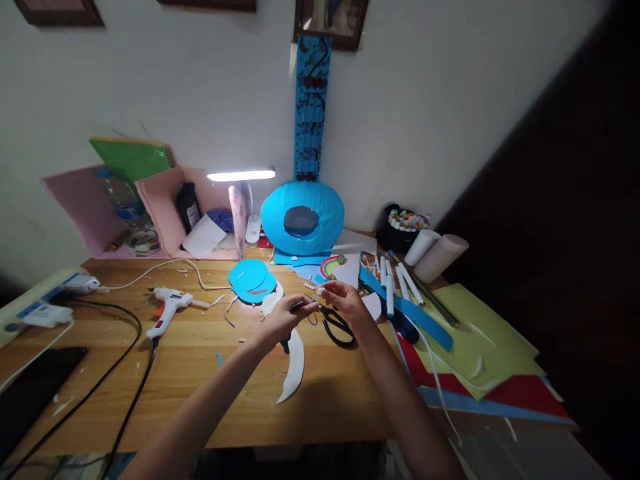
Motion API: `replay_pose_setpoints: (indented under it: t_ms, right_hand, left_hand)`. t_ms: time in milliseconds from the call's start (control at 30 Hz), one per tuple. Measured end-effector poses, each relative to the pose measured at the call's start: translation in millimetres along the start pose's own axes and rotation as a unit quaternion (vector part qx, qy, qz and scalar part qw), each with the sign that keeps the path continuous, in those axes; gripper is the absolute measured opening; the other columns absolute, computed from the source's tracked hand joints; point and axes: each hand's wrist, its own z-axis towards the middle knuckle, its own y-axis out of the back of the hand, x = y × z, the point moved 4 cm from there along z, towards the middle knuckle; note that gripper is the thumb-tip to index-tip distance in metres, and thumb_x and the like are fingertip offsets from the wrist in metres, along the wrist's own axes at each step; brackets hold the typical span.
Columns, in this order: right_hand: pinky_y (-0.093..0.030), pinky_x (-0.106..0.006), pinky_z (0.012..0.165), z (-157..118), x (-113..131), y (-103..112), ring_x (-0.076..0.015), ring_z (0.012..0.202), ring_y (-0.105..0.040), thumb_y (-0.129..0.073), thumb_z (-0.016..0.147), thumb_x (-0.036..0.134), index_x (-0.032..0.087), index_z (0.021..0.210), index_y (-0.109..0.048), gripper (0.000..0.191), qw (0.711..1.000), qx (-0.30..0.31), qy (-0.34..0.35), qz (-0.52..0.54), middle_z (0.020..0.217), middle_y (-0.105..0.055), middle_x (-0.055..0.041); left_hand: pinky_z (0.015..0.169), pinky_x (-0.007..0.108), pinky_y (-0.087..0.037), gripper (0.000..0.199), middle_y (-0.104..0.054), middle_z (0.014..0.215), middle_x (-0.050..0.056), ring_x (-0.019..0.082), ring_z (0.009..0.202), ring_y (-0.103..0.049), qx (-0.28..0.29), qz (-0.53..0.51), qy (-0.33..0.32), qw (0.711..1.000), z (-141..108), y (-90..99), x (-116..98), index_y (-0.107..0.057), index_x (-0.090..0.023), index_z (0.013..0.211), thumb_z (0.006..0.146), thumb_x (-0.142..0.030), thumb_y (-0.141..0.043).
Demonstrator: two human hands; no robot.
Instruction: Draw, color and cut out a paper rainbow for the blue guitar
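Over the middle of the desk, my left hand [287,317] is closed in a pinch at one end of a thin purple strand [313,300]. Close beside it, my right hand [344,300] has its fingertips pressed together around a small whitish piece [321,291], too small to name. Black-handled scissors [340,332] lie on the wood below my right hand. A curved white paper cutout [296,370] rests beneath my left wrist. Blue paper discs [251,280] sit just beyond my left hand, by another white paper shape [273,299].
A blue guitar-shaped craft [330,220] leans on the wall beside a lit lamp [241,175]. Left lie a hot glue gun [169,310], cables and a power strip [30,308]. Right are white markers [389,287], paper rolls [443,258] and coloured sheets [493,327].
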Motion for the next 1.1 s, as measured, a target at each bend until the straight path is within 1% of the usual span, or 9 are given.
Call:
replay_pose_setpoints:
  t_ms: [267, 400, 467, 533, 667, 733, 833, 1000, 1100]
  right_hand:
    - [-0.054, -0.031, 0.076, 7, -3, 25, -0.0134, 0.069, -0.062, -0.081, 0.058, 0.046, 0.022, 0.086, -0.07, 0.039, 0.992, -0.105, 0.026, 0.066, 0.083, -0.07, -0.0006]
    - [-0.052, -0.033, 0.086, 8, 2, 31, -0.0145, 0.079, -0.064, -0.08, 0.059, 0.049, 0.026, 0.088, -0.069, 0.039, 0.986, -0.127, 0.06, 0.095, 0.091, -0.069, 0.0012]
    - [-0.052, -0.032, 0.084, 5, 7, 33, -0.0152, 0.081, -0.064, -0.079, 0.061, 0.05, 0.027, 0.088, -0.069, 0.036, 0.987, -0.106, 0.066, 0.1, 0.09, -0.069, 0.0014]
    - [-0.054, -0.031, 0.072, -1, 13, 29, -0.0154, 0.071, -0.064, -0.079, 0.061, 0.051, 0.026, 0.086, -0.07, 0.036, 0.993, -0.051, 0.053, 0.094, 0.08, -0.068, 0.0002]
    - [-0.046, -0.027, 0.044, -18, 18, 10, -0.012, 0.045, -0.054, -0.085, 0.049, 0.048, 0.02, 0.072, -0.071, 0.038, 0.994, 0.089, 0.0, 0.058, 0.059, -0.061, 0.0002]
    - [-0.048, -0.026, 0.047, -21, 16, -2, -0.0126, 0.048, -0.057, -0.086, 0.051, 0.038, 0.019, 0.071, -0.07, 0.032, 0.992, 0.123, -0.02, 0.038, 0.06, -0.062, 0.0]
    - [-0.052, -0.026, 0.059, -18, 7, -15, -0.0134, 0.06, -0.063, -0.083, 0.059, 0.031, 0.019, 0.076, -0.07, 0.025, 0.992, 0.12, -0.037, 0.019, 0.066, -0.066, 0.0]
    - [-0.055, -0.03, 0.069, -11, -7, -23, -0.0156, 0.07, -0.066, -0.083, 0.059, 0.037, 0.019, 0.084, -0.07, 0.034, 0.993, 0.103, -0.048, 0.014, 0.082, -0.069, -0.0024]
    - [-0.055, -0.031, 0.071, -12, -7, -24, -0.0156, 0.07, -0.066, -0.082, 0.06, 0.04, 0.02, 0.083, -0.068, 0.034, 0.994, 0.098, -0.045, 0.023, 0.08, -0.068, -0.0014]
  left_hand:
    - [0.042, 0.018, -0.041, 0.027, -0.054, 0.064, -0.005, 0.005, 0.045, -0.046, 0.03, -0.057, 0.034, 0.997, -20, 4.1, 24, -0.058, -0.013, 0.082, 0.092, -0.037, -0.053]
    - [0.048, 0.022, -0.045, 0.033, -0.057, 0.069, -0.002, 0.007, 0.05, -0.051, -0.01, -0.11, 0.013, 0.994, -18, 13.0, 33, -0.06, -0.013, 0.092, 0.094, -0.044, -0.047]
    - [0.058, 0.027, -0.05, 0.035, -0.061, 0.081, 0.001, 0.011, 0.063, -0.058, -0.059, -0.125, -0.018, 0.99, -17, 20.1, 33, -0.059, -0.013, 0.099, 0.093, -0.045, -0.046]
    - [0.066, 0.031, -0.052, 0.036, -0.063, 0.092, 0.004, 0.014, 0.075, -0.061, -0.117, -0.128, -0.051, 0.984, -20, 26.9, 31, -0.058, -0.014, 0.104, 0.093, -0.047, -0.046]
    - [0.064, 0.031, -0.051, 0.037, -0.062, 0.088, 0.003, 0.013, 0.069, -0.06, -0.196, -0.102, -0.097, 0.971, -28, 32.1, 29, -0.058, -0.015, 0.104, 0.093, -0.048, -0.044]
    - [0.062, 0.029, -0.051, 0.036, -0.062, 0.082, 0.001, 0.012, 0.065, -0.059, -0.206, -0.084, -0.111, 0.969, -31, 30.4, 28, -0.059, -0.014, 0.099, 0.094, -0.047, -0.045]
    - [0.062, 0.029, -0.052, 0.029, -0.062, 0.084, 0.002, 0.012, 0.067, -0.06, -0.209, -0.055, -0.12, 0.969, -32, 26.0, 25, -0.059, -0.014, 0.097, 0.093, -0.041, -0.05]
    - [0.064, 0.029, -0.053, 0.02, -0.062, 0.086, 0.001, 0.013, 0.07, -0.061, -0.201, -0.016, -0.113, 0.973, -34, 18.6, 20, -0.059, -0.013, 0.098, 0.088, -0.031, -0.06]
    - [0.066, 0.03, -0.053, 0.019, -0.064, 0.086, 0.001, 0.013, 0.071, -0.062, -0.196, -0.007, -0.109, 0.974, -37, 15.8, 20, -0.061, -0.013, 0.097, 0.087, -0.029, -0.061]
